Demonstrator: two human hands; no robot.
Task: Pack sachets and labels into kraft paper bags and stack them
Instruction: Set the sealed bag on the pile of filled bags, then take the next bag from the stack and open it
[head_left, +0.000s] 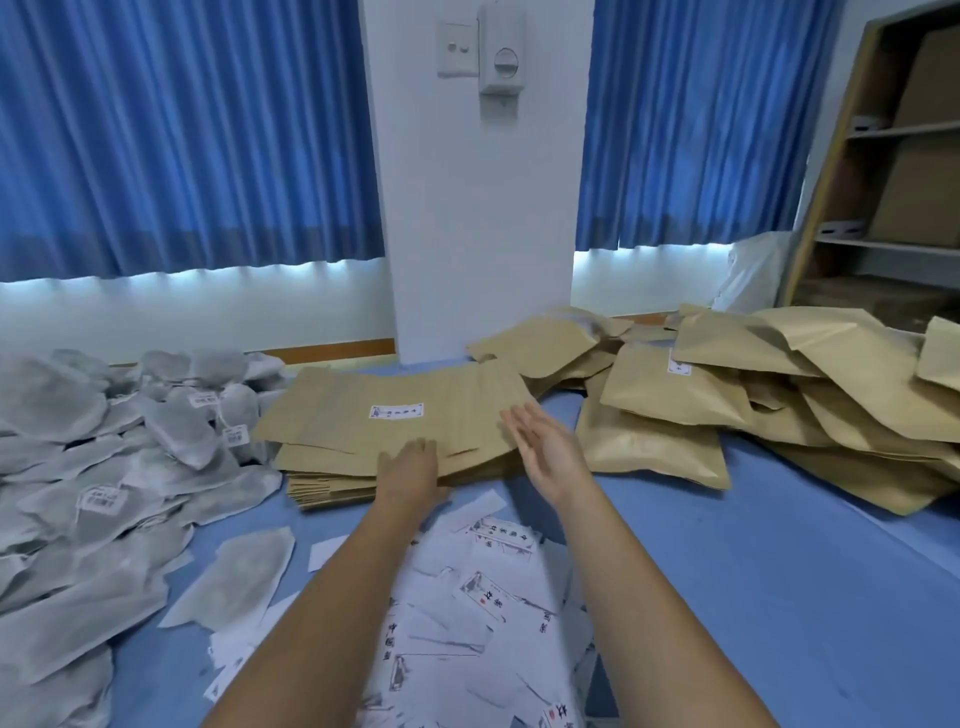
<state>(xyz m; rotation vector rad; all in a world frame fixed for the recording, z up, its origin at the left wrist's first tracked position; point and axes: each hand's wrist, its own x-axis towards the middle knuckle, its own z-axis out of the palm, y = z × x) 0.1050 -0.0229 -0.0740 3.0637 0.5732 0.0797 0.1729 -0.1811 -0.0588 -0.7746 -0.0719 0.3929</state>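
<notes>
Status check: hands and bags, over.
Left hand on stack of flat brown kraft paper bags. Right hand open, at its right edge. Nothing blocking.

- kraft paper bags (363, 431): plain tan-brown, with a white sticker (396, 411) on the top one
- sachets (104, 467): pale grey, kinda mottled
- labels (483, 592): white, with black print and small red marks
- table cover (753, 571): light blue
- curtains (182, 130): deep blue

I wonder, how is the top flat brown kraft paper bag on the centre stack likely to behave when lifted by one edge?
The top brown kraft paper bag lies thin and flat, so probably light. Its edges bow, so it would likely flex. The stack of bags beneath is fanned askew, so sheets may slide.
</notes>
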